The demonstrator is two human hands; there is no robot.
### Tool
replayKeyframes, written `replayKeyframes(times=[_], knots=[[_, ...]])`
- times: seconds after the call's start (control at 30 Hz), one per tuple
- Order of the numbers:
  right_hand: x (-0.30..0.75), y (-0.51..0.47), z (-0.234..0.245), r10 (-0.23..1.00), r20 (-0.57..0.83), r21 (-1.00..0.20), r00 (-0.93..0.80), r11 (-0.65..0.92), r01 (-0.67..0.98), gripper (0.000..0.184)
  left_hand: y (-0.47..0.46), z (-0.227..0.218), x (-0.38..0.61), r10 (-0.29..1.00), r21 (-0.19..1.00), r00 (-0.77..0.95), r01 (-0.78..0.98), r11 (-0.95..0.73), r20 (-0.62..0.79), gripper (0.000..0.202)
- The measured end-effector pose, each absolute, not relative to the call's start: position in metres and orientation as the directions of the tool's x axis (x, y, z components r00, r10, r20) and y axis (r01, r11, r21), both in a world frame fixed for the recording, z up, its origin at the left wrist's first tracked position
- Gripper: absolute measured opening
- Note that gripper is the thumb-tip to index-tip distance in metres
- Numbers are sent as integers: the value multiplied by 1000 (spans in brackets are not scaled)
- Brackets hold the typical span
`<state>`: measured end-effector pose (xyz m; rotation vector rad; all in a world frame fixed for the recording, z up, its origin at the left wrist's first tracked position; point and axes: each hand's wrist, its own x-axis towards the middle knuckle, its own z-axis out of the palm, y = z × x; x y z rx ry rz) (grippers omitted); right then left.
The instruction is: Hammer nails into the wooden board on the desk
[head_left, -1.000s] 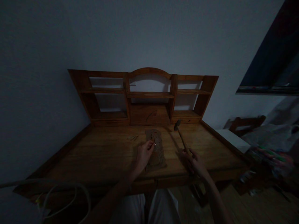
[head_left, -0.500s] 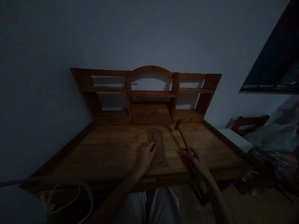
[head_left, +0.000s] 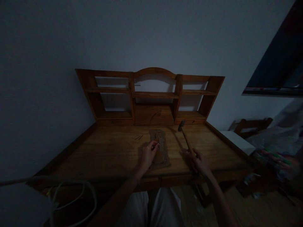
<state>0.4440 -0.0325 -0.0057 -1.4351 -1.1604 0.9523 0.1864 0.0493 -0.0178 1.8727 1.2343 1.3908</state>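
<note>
A small brown board (head_left: pixel 160 148) lies flat in the middle of a wooden desk (head_left: pixel 106 154). My left hand (head_left: pixel 149 155) rests on its left edge, fingers pinched on a small nail (head_left: pixel 157 144) held against the board. My right hand (head_left: pixel 197 161) is wrapped round the wooden handle of a hammer (head_left: pixel 185 137), whose head is raised above the desk to the right of the board. A few loose nails (head_left: pixel 137 137) lie on the desk to the left of the board.
A wooden hutch with open shelves (head_left: pixel 151 94) stands at the back of the desk against a pale wall. White cables (head_left: pixel 71 195) loop at the lower left. A chair back (head_left: pixel 251 124) and cluttered cloth sit to the right. The room is dim.
The view has shifted slightly. My left hand has stayed pinched at the board, and the hammer in my right hand has kept nearly the same raised pose.
</note>
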Motion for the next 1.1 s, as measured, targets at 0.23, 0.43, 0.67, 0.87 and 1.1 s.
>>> replayKeyframes(times=[0.23,0.43,0.67,0.87,1.1], knots=[[444,-33,-5,975,4,-989,224,-29,145,52,43,-10,186,848,735,111,450,-508,518,16],[433,-47,-1,961,-1,-993,275,-33,112,51,45,-8,188,824,687,175,473,-551,540,15],[388,-102,29,944,-120,-993,308,-109,-51,52,46,-12,187,838,709,179,460,-534,515,17],[356,-137,80,937,-198,-978,288,-170,-119,60,47,-16,186,850,719,141,475,-507,507,14],[342,-159,86,909,-167,-983,381,-183,5,60,42,-7,185,796,641,152,514,-570,586,11]])
